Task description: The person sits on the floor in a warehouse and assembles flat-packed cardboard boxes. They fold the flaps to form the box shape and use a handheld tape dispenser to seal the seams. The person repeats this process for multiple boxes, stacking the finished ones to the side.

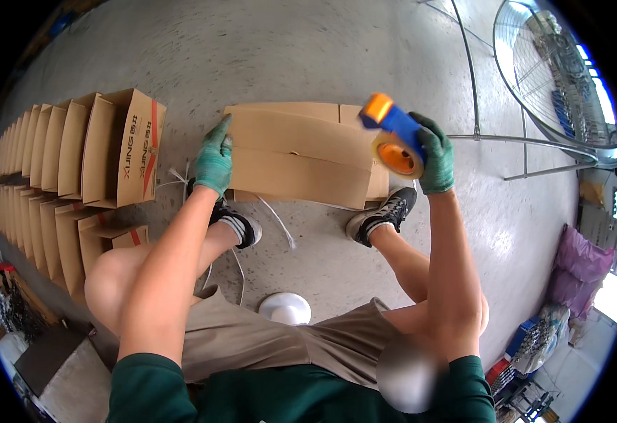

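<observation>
A flat, brown corrugated cardboard box (301, 155) lies on the speckled grey concrete floor (308, 63), just ahead of a seated person's feet, its flaps folded shut with a seam running across its middle. The left hand (214, 161), in a green knit glove, presses flat on the box's left edge, fingers spread and closed on nothing. The right hand (435, 156), gloved the same, grips a tape dispenser (393, 134) with a blue plastic body, an orange end cap and a roll of tan packing tape, held above the box's right end; whether the roll touches the cardboard cannot be told. Black-and-white trainers sit just behind the box: the left shoe (236, 222) near its left corner, the right shoe (382, 215) under its right corner. Thin white plastic straps (280, 224) curl on the floor between the shoes. A rounded white stool seat (285, 308) shows between the bare knees. Toward the floor's left side, two long rows of finished boxes (54, 169) stand on edge, packed side by side, the nearest bearing red print and red tape. At the far right stands a large round wire-cage fan (555, 70) on a thin metal frame, with purple bags (578, 264) slumped near the right edge.
</observation>
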Demonstrator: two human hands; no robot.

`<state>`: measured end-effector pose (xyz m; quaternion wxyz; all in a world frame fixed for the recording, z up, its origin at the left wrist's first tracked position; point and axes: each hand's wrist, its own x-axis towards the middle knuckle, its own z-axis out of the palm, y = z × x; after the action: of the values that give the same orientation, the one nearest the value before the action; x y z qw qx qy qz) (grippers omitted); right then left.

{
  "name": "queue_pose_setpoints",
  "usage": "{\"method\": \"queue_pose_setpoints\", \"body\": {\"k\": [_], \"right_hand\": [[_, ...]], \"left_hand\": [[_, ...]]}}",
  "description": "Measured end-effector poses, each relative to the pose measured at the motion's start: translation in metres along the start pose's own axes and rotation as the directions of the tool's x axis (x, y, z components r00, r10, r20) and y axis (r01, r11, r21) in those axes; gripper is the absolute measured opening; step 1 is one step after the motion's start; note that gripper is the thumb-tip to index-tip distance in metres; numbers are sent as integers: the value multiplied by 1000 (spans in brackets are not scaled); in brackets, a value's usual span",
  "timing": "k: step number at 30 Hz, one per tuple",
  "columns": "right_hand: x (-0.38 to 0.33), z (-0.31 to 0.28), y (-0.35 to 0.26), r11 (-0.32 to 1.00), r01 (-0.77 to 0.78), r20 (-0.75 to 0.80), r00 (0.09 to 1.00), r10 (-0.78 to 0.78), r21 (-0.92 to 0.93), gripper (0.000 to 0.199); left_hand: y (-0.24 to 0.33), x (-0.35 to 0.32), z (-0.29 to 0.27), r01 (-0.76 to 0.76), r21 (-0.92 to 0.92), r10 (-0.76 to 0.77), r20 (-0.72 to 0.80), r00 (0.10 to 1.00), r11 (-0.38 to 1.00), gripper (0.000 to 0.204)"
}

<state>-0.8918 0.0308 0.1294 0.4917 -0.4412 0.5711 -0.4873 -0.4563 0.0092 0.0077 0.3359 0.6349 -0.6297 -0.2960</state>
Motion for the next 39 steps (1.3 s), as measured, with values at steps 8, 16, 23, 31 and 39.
{"method": "queue_pose_setpoints", "body": {"k": [8,16,23,31,39], "right_hand": [[-3,82,-12,899,108,445,889,103,-424,39],[0,55,-2,872,18,485,837,255,-490,53],[3,54,0,891,-6,503,824,262,-454,49],[1,54,-3,890,-11,493,830,263,-456,52],[1,78,-38,765,-17,474,776,416,-644,46]], "left_hand": [[23,-4,-5,-11,7,11,-16,1000,1000,44],[76,3,-21,-278,583,416,-115,902,764,30],[129,-59,30,819,-493,-515,641,569,292,58],[150,-64,67,623,-704,-471,445,761,342,32],[45,-11,-2,366,-12,-344,-370,863,931,29]]}}
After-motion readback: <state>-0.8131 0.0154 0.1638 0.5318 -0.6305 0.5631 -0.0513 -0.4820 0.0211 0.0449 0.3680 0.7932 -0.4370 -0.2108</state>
